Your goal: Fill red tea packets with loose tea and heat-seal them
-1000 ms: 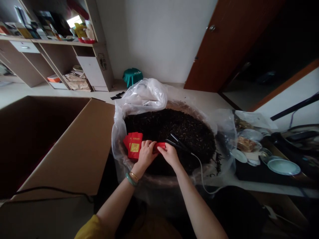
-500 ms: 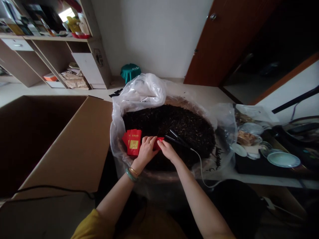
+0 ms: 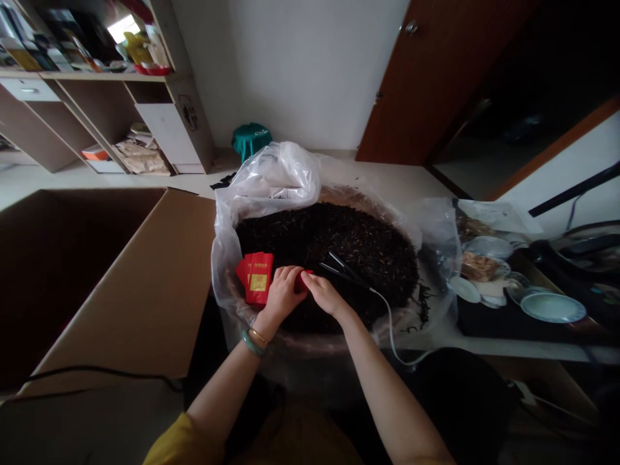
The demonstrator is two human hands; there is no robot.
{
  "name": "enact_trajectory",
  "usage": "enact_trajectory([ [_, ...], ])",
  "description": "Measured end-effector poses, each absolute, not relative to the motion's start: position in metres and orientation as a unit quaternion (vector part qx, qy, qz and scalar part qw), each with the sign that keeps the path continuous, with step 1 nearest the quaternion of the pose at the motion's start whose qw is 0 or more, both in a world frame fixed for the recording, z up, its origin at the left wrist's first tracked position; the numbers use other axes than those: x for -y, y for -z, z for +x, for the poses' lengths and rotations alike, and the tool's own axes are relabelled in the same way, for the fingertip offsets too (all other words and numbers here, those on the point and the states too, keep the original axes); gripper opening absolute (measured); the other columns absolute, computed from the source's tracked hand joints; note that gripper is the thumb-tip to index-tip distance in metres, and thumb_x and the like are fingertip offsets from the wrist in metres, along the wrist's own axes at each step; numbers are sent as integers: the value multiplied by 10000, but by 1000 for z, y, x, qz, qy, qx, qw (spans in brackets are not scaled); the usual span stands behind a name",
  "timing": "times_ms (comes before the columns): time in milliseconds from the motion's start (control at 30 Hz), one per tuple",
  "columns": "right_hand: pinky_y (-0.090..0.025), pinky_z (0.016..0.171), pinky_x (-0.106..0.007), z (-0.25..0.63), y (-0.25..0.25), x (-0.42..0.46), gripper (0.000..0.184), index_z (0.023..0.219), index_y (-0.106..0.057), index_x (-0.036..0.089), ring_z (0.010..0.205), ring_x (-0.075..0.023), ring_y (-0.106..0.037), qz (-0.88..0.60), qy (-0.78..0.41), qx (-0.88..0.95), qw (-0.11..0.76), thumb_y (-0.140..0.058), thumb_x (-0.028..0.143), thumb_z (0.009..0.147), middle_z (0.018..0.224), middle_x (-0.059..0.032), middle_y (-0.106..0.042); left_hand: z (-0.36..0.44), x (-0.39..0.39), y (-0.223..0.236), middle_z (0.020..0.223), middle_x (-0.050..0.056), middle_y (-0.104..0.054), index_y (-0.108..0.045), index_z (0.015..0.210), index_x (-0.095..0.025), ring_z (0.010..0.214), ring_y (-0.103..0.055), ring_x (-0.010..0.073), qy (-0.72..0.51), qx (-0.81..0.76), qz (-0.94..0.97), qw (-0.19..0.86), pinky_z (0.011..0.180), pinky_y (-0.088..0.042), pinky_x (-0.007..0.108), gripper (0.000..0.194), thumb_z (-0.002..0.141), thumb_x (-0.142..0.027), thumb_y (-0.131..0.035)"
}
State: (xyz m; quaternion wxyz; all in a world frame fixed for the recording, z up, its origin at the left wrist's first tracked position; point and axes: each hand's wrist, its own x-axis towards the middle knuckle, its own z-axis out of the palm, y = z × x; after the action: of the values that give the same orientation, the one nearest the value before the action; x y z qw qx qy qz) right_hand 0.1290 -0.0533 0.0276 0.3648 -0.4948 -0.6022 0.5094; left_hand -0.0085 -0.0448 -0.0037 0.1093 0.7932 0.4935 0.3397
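Observation:
Over a plastic-lined tub of dark loose tea leaves [image 3: 368, 245], my left hand [image 3: 283, 292] is closed around a small red packet [image 3: 302, 281]. Fingers of my right hand [image 3: 323, 292] press on the packet's right end, so most of it is hidden. Several flat red packets [image 3: 259, 278] with gold labels lie on the leaves just left of my left hand. To the right of my right hand rests a black hair-straightener-like tool [image 3: 346, 270] with two narrow arms spread apart and a white cord.
A large open cardboard box [image 3: 159, 278] stands at the left. The clear plastic liner [image 3: 290, 171] bunches up behind the leaves. Right of the tub, a dark tray [image 3: 489, 323] bears a pale bowl [image 3: 552, 307] and small dishes. A green-covered bin [image 3: 252, 139] is by the wall.
My right hand has shifted slightly left along the red packet, and less of the packet shows between my hands. The whole view has shifted a little. The tool stays on the leaves.

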Motion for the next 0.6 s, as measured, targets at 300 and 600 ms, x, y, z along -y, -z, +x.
enact_trajectory([
  [300,-449,948,-416,144,-51,57,581,961,-712,182,984,-254,-648,-478,-517,588,399,-421,667,830,931,-82,-726,-10,43,3,1063,60,-615,-563,1086,-202,1004,-542,243,-371,-520,758,131,900,-475,396,448,662,-122,-684],
  [600,-404,985,-450,163,-21,52,490,1198,-584,191,1158,-288,-546,-598,-366,678,220,-647,421,770,1236,-137,-602,-12,40,3,1055,53,-624,-570,1079,-212,994,-563,243,-406,-530,733,128,897,-480,399,454,651,-119,-692],
])
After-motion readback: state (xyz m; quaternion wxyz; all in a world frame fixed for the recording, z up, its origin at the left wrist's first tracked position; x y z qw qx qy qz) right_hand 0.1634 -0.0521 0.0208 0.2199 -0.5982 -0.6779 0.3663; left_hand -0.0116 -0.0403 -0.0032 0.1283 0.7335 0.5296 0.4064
